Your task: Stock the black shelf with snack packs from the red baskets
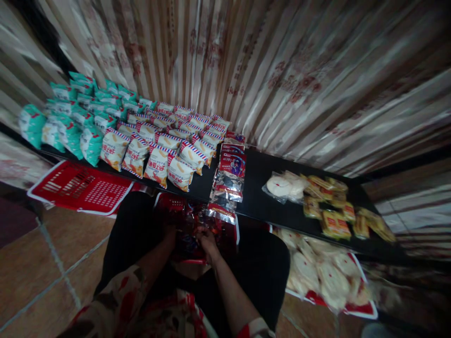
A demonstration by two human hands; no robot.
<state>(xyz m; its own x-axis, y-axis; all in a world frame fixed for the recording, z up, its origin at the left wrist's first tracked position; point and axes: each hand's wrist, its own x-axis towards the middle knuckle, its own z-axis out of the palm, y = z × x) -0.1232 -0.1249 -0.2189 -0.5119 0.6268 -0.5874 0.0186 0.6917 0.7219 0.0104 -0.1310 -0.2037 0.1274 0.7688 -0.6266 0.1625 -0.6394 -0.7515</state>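
red basket [172, 203], one; left hand [170, 233], right hand [208, 245]

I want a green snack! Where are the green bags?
In the head view, the green bags sit at the left of the black shelf, beside the striped orange bags.

I can read nothing: the orange print on the striped packets [158, 162] at the left end of the black shelf [260, 197] blurs, likewise the lettering on the red sachets [232, 164] mid-shelf.

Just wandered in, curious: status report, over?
Both down in lap basket: left hand, right hand, among red packets; grip unclear. Ahead, black shelf with packet row. Nothing blocking hands.
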